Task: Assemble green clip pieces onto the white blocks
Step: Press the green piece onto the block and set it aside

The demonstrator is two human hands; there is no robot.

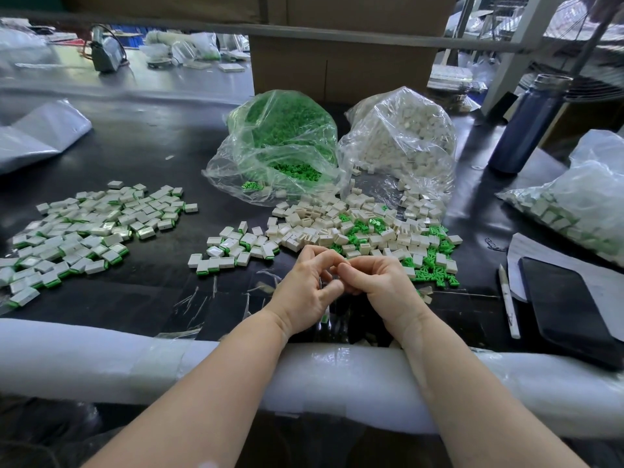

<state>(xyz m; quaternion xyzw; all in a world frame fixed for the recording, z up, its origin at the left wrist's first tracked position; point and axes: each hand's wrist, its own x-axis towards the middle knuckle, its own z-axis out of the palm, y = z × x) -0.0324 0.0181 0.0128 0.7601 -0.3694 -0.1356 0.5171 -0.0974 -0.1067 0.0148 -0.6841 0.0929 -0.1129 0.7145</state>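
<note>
Glossy white plastic blocks (337,228) and matt green plastic clips (435,261) lie on a smooth black counter (141,143); crinkled clear plastic bags (280,146) shine; foam padding (101,359) looks soft.

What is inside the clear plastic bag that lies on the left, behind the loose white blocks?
The clear bag holds a heap of green clip pieces, and a few lie at its open mouth. The bottom of the heap is covered, so anything under the clips cannot be seen.
</note>
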